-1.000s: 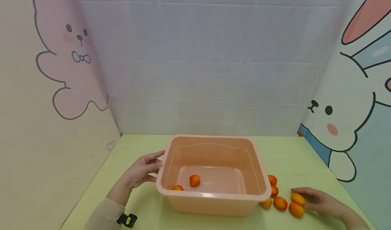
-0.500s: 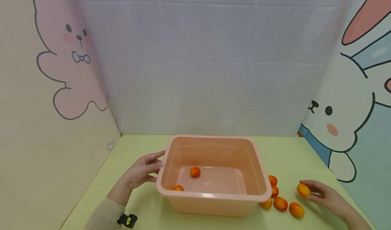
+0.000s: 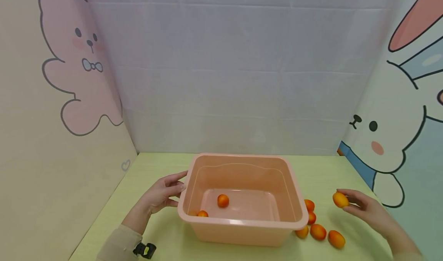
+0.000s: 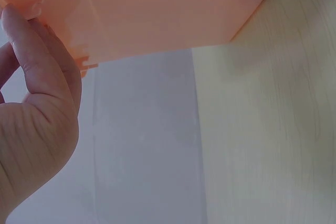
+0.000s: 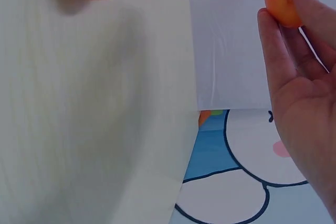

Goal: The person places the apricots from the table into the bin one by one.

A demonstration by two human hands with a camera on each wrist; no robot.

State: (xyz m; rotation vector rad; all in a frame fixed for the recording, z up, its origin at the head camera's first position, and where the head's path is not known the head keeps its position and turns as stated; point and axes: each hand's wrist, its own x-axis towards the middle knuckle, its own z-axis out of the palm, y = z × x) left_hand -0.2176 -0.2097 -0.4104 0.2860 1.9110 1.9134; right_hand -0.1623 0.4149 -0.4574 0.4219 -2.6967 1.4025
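A pink plastic basin (image 3: 242,224) stands in the middle of the table with two small orange-red fruits inside; one fruit (image 3: 223,201) lies on its floor, the other is partly hidden behind the front rim. My left hand (image 3: 164,191) holds the basin's left rim, thumb and fingers at the lip (image 4: 31,11) in the left wrist view. Raised over the table on the right, my right hand (image 3: 370,211) pinches an oval orange fruit (image 3: 340,199) between thumb and fingertips. Several more such fruits (image 3: 318,232) lie just right of the basin, some partly covered by its rim.
The light wooden table (image 3: 166,230) ends at a pale cloth backdrop (image 3: 214,80). Side walls close it in, with a pink bear (image 3: 88,80) drawn on the left and a white rabbit (image 3: 384,145) on the right.
My right hand has picked the orange fruit up from beside another one and raised it away from the group. The loose fruit in the basin has rolled a little. My left hand stays put.
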